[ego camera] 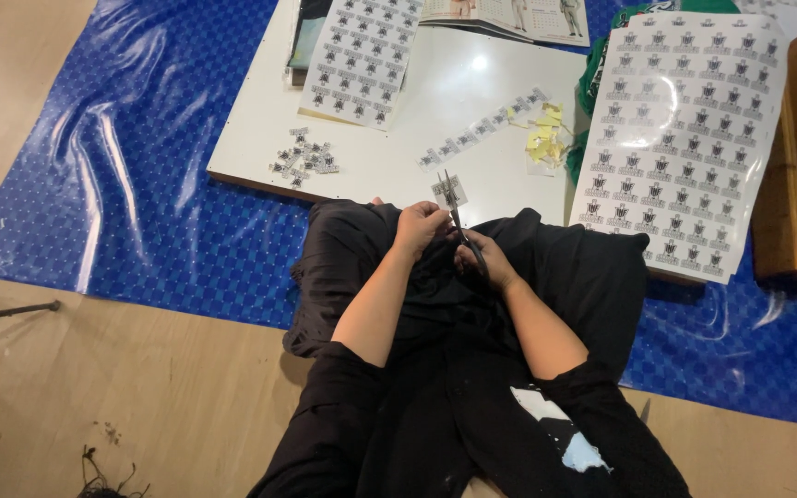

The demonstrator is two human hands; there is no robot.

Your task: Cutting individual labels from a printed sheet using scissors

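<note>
- Your right hand [483,261] grips the scissors [461,224], fingers curled through the handles over your black-clad lap, blades parted and pointing up at the board's [435,101] near edge.
- Your left hand [419,226] pinches a small label piece [449,192] between fingertips, right at the blades, just over that near edge.
- On the board, cut labels [302,159] lie heaped by the near left corner; a label strip [481,129] and yellow scraps [546,138] lie toward the right edge.
- Far left, one label sheet [362,57]; a bigger sheet [680,138] overhangs the right edge, above the blue mat [140,184].
</note>
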